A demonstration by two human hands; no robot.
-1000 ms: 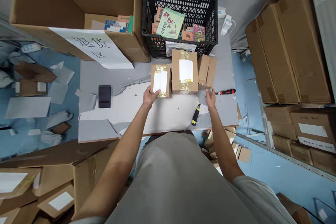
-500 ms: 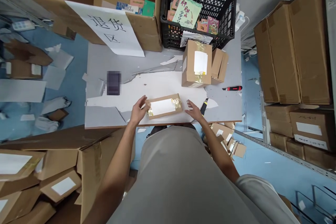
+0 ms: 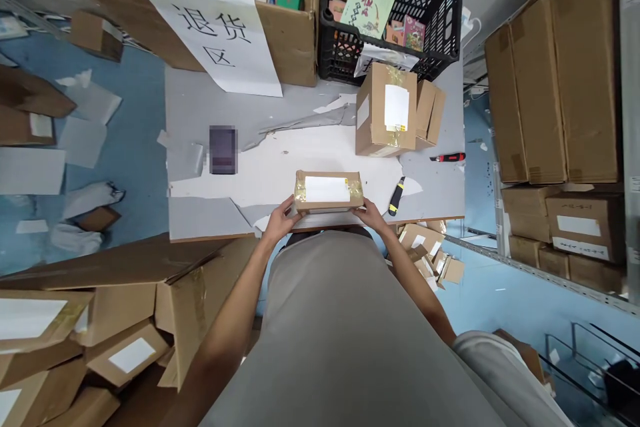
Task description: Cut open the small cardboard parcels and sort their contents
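A small cardboard box (image 3: 328, 204) with a white label and shiny tape at both ends is at the table's front edge, its near side facing me. My left hand (image 3: 283, 219) is closed on its left near corner, fingers partly hidden by the box. On the opposite corner, my right hand (image 3: 371, 215) grips the box the same way. To the right of that hand lies a yellow-and-black utility knife (image 3: 397, 197). Whether the box rests on the table or is slightly raised, I cannot tell.
A taped carton (image 3: 369, 113) and a smaller box (image 3: 429, 117) stand at the back right. Behind them is a black crate (image 3: 391, 47) of booklets. A red-black knife (image 3: 449, 157) lies at right; a large box (image 3: 295, 47) stands at back left, a parcel-filled one (image 3: 190, 300) at lower left.
Both hands have closed on the small box's ends. The box has been straightened and its near side now shows. The whole view has shifted slightly.
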